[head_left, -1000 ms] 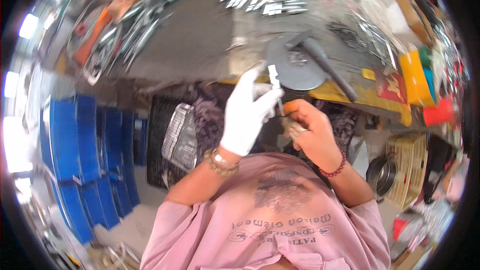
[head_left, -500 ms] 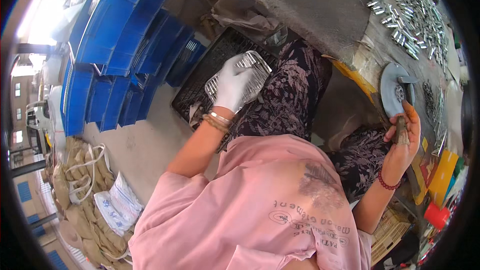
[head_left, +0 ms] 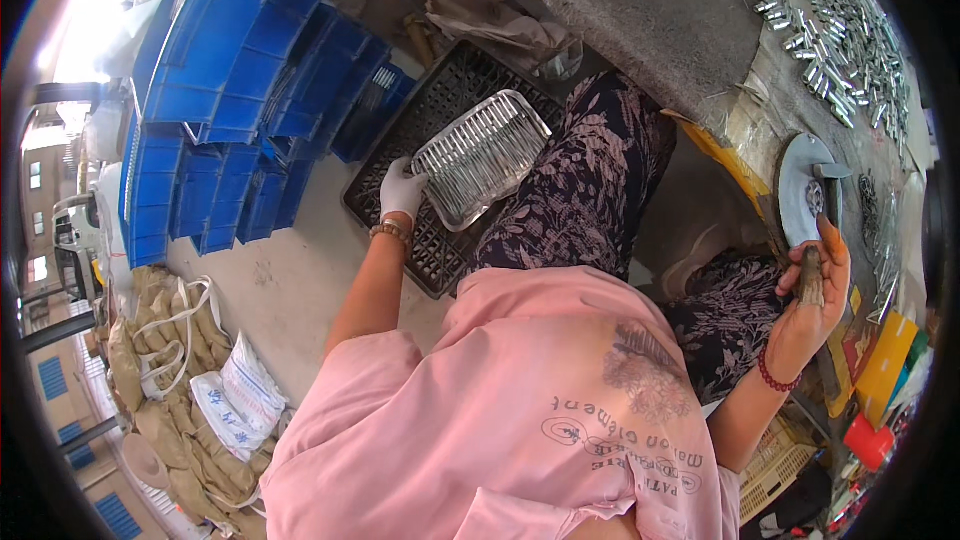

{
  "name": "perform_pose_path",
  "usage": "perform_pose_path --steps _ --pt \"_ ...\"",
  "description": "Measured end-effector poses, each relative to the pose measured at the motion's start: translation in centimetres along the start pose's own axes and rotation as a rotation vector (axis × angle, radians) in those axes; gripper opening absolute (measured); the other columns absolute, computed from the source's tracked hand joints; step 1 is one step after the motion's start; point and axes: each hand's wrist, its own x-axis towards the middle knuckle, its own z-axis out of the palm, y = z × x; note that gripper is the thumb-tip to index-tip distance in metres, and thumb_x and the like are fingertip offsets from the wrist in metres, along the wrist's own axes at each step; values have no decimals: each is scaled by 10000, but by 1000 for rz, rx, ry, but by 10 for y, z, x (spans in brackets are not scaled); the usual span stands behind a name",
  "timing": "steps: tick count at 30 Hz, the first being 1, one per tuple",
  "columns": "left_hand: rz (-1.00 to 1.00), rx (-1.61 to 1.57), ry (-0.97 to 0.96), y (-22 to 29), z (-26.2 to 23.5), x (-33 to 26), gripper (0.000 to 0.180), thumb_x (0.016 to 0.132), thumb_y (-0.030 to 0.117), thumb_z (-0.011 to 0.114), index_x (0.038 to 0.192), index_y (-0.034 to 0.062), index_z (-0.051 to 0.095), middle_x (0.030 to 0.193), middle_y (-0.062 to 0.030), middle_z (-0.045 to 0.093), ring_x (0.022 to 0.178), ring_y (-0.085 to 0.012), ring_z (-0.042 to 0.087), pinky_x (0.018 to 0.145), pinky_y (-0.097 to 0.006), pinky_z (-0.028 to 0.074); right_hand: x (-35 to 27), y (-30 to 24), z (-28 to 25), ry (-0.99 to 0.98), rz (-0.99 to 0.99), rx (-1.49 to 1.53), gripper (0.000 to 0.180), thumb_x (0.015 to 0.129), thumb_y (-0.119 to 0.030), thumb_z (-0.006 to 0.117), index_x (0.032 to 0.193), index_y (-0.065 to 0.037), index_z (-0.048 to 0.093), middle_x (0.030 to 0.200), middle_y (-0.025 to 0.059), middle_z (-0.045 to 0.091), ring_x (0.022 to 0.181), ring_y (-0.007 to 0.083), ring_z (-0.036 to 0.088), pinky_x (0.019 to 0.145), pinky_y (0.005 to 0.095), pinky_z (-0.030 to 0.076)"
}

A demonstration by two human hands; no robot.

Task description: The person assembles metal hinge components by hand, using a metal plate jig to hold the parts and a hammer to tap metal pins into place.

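The gloved left hand [head_left: 402,190], fingers curled, is at the rim of a metal tray [head_left: 443,208] of slim rods [head_left: 485,152] on a black crate [head_left: 430,265]; from here I can't tell whether it grips. My right hand [head_left: 808,316] clasps a brownish stub [head_left: 811,278].

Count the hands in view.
2: the gloved left hand beside the metal tray, and the right hand by the grey disc.

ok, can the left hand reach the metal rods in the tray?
Likely yes: the gloved left hand is at the edge of the tray, and most metal rods lie uncovered.
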Motion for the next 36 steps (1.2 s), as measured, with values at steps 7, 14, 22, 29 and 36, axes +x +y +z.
perform_pose_path --steps 7,14,22,29,36 --pt "131 214 25 -13 8 23 636 869 197 847 1435 -30 664 1070 -165 781 971 -258 764 890 -372 589 0 1 0 -14 -19 10 420 1085 -85 568 1486 23 628 1069 90 722 710 53 589 607 175 440" --pt "78 393 -10 24 1 1 610 899 316 822 1440 77 673 1279 -251 765 1208 -414 733 1038 -466 568 -4 1 1 -30 -24 -14 422 1074 -57 532 1474 21 641 1058 91 716 716 51 581 620 181 442" --pt "364 220 349 34 -25 18 390 1053 303 671 1282 -3 747 1222 -249 777 1122 -388 761 986 -447 567 0 -2 5 -34 -36 7 406 1082 -41 512 1457 16 658 1043 76 718 728 51 579 639 193 447" --pt "440 -305 289 213 -32 -21 295 1109 282 656 1090 14 777 842 -24 709 673 -92 615 617 -284 488 -8 -24 15 -11 80 -6 375 1071 29 574 1418 -45 695 1022 50 743 740 54 603 687 212 496" --pt "1314 -148 -86 399 36 -124 178 1037 134 724 1144 10 794 991 -51 769 848 -113 693 778 -259 551 -7 -39 18 -85 163 115 314 1050 40 613 1334 -29 730 1063 22 726 875 58 674 718 216 543"
